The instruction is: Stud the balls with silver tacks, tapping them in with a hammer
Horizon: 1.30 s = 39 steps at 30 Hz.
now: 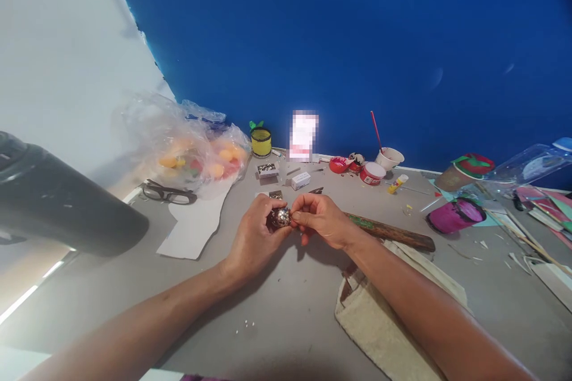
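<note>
My left hand [258,232] is closed around a small ball [282,216] whose visible face is covered with shiny, silvery round studs. At the ball's right side, the thumb and fingers of my right hand [319,217] are pinched together. Whatever is between those fingertips is too small or hidden to name. Just behind the hands is a small open box [276,195] with shiny bits in it, partly covered by my left hand. Farther back stand another open box [268,171] of shiny pieces and a small white box [301,180].
A painted wooden stick [393,232] and a beige cloth [379,315] lie by my right arm. Left are glasses [170,193], white paper [192,226], a plastic bag [196,152] and a large dark cylinder [67,196]. Paint tubs [372,173] and a paper cup [389,159] stand behind.
</note>
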Motion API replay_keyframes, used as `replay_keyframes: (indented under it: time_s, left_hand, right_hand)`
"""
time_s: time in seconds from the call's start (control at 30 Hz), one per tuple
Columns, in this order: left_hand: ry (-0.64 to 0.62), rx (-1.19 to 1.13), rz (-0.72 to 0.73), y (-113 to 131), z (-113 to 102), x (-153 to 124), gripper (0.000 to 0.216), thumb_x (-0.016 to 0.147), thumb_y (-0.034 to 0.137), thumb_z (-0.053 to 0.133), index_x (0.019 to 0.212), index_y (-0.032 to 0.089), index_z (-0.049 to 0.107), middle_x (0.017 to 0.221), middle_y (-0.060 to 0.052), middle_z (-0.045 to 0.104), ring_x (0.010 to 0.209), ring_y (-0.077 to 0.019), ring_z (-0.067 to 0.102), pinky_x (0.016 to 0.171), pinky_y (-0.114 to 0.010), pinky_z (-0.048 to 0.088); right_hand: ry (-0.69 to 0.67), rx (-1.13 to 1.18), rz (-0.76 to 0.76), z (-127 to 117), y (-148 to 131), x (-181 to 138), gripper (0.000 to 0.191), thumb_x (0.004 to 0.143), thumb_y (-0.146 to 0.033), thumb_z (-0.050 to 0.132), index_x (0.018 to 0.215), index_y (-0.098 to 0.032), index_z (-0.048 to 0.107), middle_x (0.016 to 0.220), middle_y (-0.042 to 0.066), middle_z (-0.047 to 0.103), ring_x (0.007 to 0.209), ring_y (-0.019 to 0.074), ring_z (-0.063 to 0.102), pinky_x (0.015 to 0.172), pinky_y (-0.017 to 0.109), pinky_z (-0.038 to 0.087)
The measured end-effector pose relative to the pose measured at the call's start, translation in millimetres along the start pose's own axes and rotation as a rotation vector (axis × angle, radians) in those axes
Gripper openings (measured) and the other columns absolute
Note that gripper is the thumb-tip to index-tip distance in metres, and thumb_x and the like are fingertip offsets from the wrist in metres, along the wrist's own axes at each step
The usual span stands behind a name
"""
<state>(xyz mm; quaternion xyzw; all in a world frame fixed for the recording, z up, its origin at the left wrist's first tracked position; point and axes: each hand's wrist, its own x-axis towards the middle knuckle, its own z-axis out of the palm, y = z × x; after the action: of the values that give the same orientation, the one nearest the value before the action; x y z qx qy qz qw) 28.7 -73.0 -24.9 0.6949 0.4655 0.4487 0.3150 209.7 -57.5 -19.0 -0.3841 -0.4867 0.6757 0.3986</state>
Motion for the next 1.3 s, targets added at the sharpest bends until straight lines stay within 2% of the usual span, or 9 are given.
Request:
replay_keyframes:
  time_s: [0.2,0.37,0.63,0.8,0.93,1.07,1.13,1.3]
  left_hand:
    - [-0.020,-0.021,-0.047,-0.5,2.0,0.9,0.022,0.076,0.026,0.077,0.095,0.022,0.067,0.087,-0.001,0.064,0.068,-0.0152,0.056,0.062,-0.030,0.046]
    - [-0.039,-0.010,-0.056,-2.1,2.3,-0.3,0.021,0.075,0.028,0.076,0.093,0.022,0.066,0.088,-0.001,0.064,0.069,-0.0160,0.056,0.063,-0.031,0.046]
    - [-0.068,-0.009,-0.097,1.6,3.9,-2.6,0.020,0.075,0.027,0.076,0.092,0.020,0.067,0.087,-0.001,0.066,0.071,-0.0151,0.058,0.064,-0.029,0.046]
    - [-0.166,-0.216,-0.237,4.7,4.2,-1.8,0.028,0.071,0.025,0.080,0.096,0.019,0.067,0.084,-0.002,0.070,0.072,-0.0168,0.064,0.065,-0.029,0.049]
    - [-0.295,-0.457,-0.378,2.4,2.7,1.9,0.041,0.069,0.026,0.084,0.107,0.020,0.069,0.080,0.000,0.072,0.068,-0.0156,0.064,0.063,-0.029,0.052]
    - [-0.314,-0.593,-0.428,0.2,0.8,5.9,0.046,0.066,0.025,0.087,0.109,0.021,0.071,0.083,0.001,0.071,0.066,-0.0133,0.063,0.062,-0.029,0.053]
    - [-0.310,-0.613,-0.434,-0.2,-0.2,7.3,0.047,0.066,0.025,0.087,0.110,0.021,0.071,0.082,0.001,0.071,0.065,-0.0121,0.062,0.063,-0.029,0.053]
    - [-0.280,-0.586,-0.431,-0.9,-0.4,7.4,0.047,0.066,0.025,0.086,0.110,0.020,0.070,0.083,0.000,0.073,0.067,-0.0134,0.065,0.065,-0.029,0.054]
  right_hand:
    - [-0.027,-0.027,-0.045,-3.4,0.3,-1.4,0.046,0.071,-0.043,0.089,0.098,-0.022,0.057,0.068,-0.004,0.064,0.060,0.0135,0.061,0.044,0.024,0.057]
    - [-0.050,-0.060,-0.077,-3.2,1.5,-1.1,0.042,0.075,-0.038,0.085,0.097,-0.023,0.052,0.068,-0.005,0.061,0.064,0.0145,0.063,0.045,0.025,0.059]
    - [-0.144,-0.111,-0.021,-10.1,-1.4,-0.4,0.038,0.077,-0.033,0.082,0.097,-0.023,0.051,0.069,-0.006,0.061,0.063,0.0135,0.063,0.048,0.025,0.061]
    - [-0.201,-0.140,-0.012,-18.6,-9.8,-4.8,0.035,0.079,-0.038,0.081,0.098,-0.021,0.057,0.072,-0.003,0.066,0.067,0.0140,0.065,0.053,0.025,0.060]
    - [-0.151,-0.189,-0.044,-27.3,-17.1,-6.2,0.033,0.081,-0.043,0.081,0.094,-0.019,0.063,0.071,-0.001,0.067,0.062,0.0126,0.062,0.054,0.024,0.057]
    - [0.059,-0.383,-0.066,-41.3,-26.0,-6.1,0.028,0.082,-0.040,0.079,0.081,-0.017,0.064,0.067,0.000,0.067,0.052,0.0089,0.058,0.049,0.020,0.049]
    - [0.104,-0.412,-0.049,-45.0,-30.6,-7.6,0.027,0.080,-0.039,0.081,0.079,-0.017,0.065,0.065,-0.001,0.067,0.049,0.0081,0.056,0.047,0.019,0.045]
    - [-0.069,-0.259,-0.079,-32.3,-30.6,-12.4,0.027,0.082,-0.042,0.079,0.081,-0.017,0.068,0.066,0.000,0.067,0.054,0.0094,0.057,0.052,0.021,0.048]
